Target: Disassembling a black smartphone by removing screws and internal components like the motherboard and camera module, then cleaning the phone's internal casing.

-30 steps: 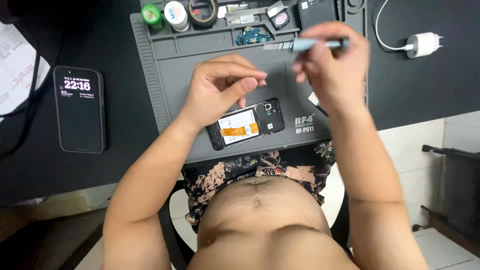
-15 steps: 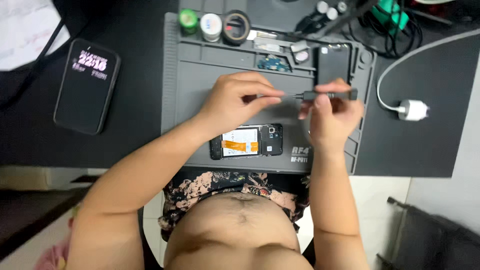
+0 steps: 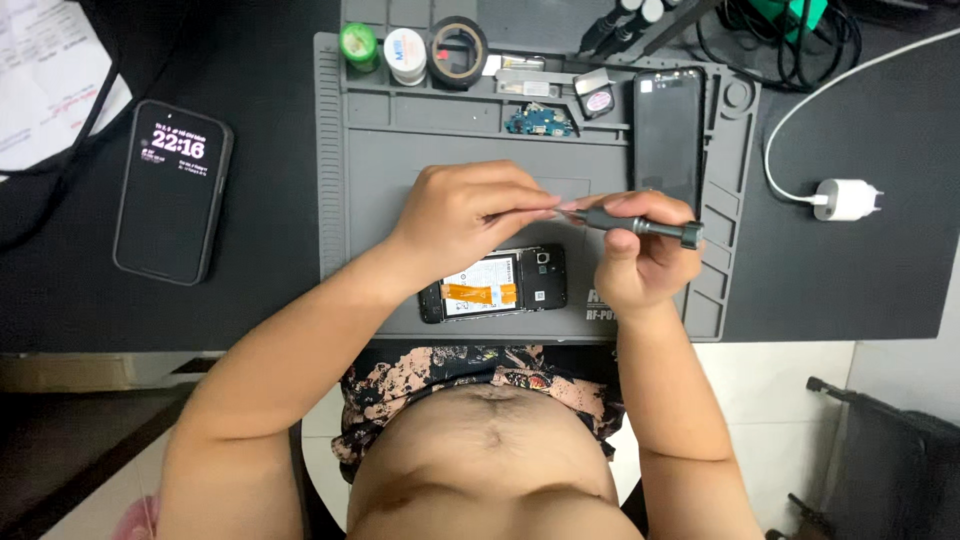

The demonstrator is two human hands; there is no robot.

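Observation:
My right hand grips a small grey screwdriver held level, its tip pointing left. My left hand pinches at that tip with thumb and fingers; whether a small bit or screw is between them is too small to tell. Both hands hover over a grey repair mat. Below them lies an opened phone with its back off, showing a battery with an orange strip and a camera module at its right end.
A black phone with a lit screen lies left of the mat. On the mat's far edge stand small jars, a tape roll, a circuit board and a dark phone panel. A white charger and cable lie right.
The view has shifted so the mat sits lower and more centred. My hands have come together, left fingers now meeting the screwdriver tip.

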